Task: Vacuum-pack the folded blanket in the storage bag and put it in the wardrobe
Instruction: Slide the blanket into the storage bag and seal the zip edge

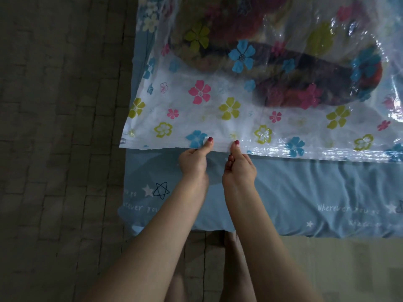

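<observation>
Fingers of both hands, left (194,159) and right (238,165), pinch the bag (218,118) edge, thumbs on top, likely to press its seal shut. Beyond them the blanket (283,68) lies inside, bag flat on the bed (305,192).

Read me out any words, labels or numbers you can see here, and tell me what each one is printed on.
"Wherever you" then a blurred word: white script on the blue bedsheet, at right.
"...tever you": the same script at the sheet's left edge, start cut off.
"...o go": fainter line just above it, partly legible.
Another line at lower right: too blurred to read.
Storage bag: flowers only, no readable text.
</observation>
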